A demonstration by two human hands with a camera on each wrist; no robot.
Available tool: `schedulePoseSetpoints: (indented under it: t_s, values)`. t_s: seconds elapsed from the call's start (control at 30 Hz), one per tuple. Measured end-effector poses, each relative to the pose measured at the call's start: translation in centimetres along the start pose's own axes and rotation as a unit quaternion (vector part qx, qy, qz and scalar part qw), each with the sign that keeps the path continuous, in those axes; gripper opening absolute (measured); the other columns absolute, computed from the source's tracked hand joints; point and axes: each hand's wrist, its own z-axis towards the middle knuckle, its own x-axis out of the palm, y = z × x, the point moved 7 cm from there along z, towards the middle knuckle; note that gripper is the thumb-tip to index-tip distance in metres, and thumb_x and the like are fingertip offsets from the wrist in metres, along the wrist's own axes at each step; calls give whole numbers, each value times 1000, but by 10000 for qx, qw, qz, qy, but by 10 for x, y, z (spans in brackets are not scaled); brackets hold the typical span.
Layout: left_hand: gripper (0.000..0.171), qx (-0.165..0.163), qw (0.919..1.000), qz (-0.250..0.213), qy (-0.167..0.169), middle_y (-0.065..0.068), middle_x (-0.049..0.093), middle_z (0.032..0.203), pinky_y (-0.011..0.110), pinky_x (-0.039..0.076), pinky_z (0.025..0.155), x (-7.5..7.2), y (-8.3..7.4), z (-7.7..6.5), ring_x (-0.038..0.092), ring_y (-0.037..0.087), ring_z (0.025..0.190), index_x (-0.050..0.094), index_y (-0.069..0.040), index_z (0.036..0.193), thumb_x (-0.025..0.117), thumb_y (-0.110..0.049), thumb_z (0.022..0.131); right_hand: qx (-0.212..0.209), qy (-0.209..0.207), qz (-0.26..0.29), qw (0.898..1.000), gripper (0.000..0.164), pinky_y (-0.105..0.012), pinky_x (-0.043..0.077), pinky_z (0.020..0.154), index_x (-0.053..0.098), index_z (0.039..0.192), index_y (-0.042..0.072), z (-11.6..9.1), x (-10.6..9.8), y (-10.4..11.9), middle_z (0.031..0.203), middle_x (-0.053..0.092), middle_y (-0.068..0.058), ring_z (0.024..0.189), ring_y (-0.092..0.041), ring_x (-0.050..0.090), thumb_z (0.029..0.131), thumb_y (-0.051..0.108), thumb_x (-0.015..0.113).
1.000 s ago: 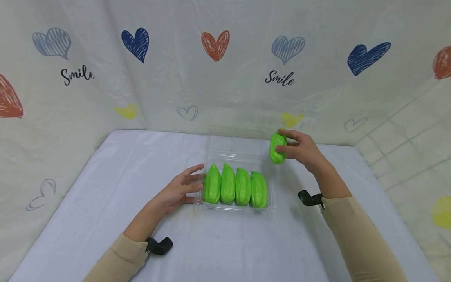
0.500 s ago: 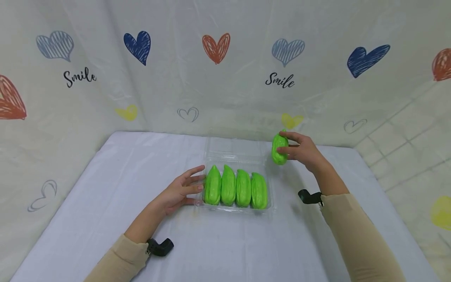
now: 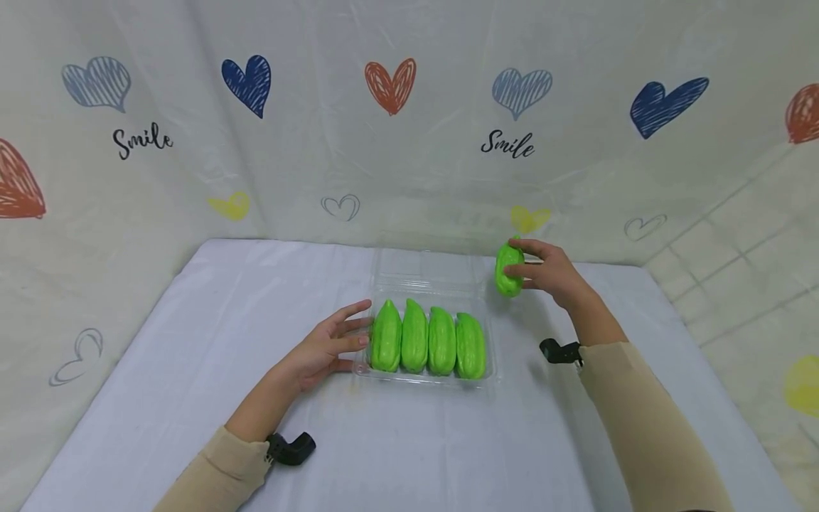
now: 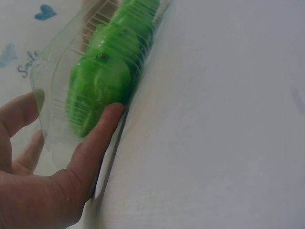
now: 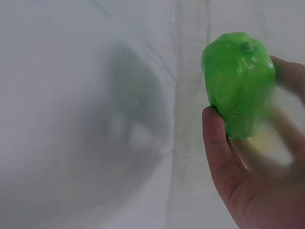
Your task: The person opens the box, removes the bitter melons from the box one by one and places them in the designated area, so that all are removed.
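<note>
1. Where the left side of the white table [image 3: 397, 455] stretches toward me, a beige sleeve [image 3: 207, 473] lies across it, with a small black device [image 3: 291, 449] worn at the wrist
2. Next comes the left hand [image 3: 320, 352], its fingers spread and fairly straight at the left end of a clear plastic box [image 3: 425, 382]; the thumb touches the near part of that end, as the left wrist view shows, while the other fingertips sit at its rim, so the hand rests against the box rather than clutching it
3. Inside the box, which sits on the table with its clear lid [image 3: 425, 267] laid open on the far side, I see four ribbed green fruits close together in a row: the first [image 3: 387, 338], the second [image 3: 414, 336], the third [image 3: 442, 341] and the fourth [image 3: 470, 346], their narrow tips pointing away from the person
4. Just right of the lid, a fifth green fruit [image 3: 509, 257] is held up in the air, outside the box, its shadow falling on the table apart from it
5. The right hand [image 3: 555, 274] pinches that fruit between the thumb and the fingers
6. Farther right, another black device [image 3: 559, 351] sits at the cuff of the other beige sleeve [image 3: 652, 427], and behind everything hangs a pale cloth [image 3: 435, 178] printed with hearts
</note>
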Motion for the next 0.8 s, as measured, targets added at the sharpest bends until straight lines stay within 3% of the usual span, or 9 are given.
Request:
schedulePoseSetpoints:
  t_s: [0.17,0.8]
  values:
    - [71,-10,10000,-62,-3,12,29,160,46,57,88,1,-1,0,41,37,140,29,-27,157,62,-10,98,135,13,10,9999,70,-46,51,100,38,154,14,4,-1,-7,162,28,-10,141,-31,39,93,21,71]
    - [71,17,10000,-35,56,15,26,162,46,55,90,1,-2,-1,39,39,141,27,-26,158,61,-10,98,409,50,81,9991,70,-53,44,106,37,155,16,28,0,-29,165,20,-8,147,-33,30,93,17,71]
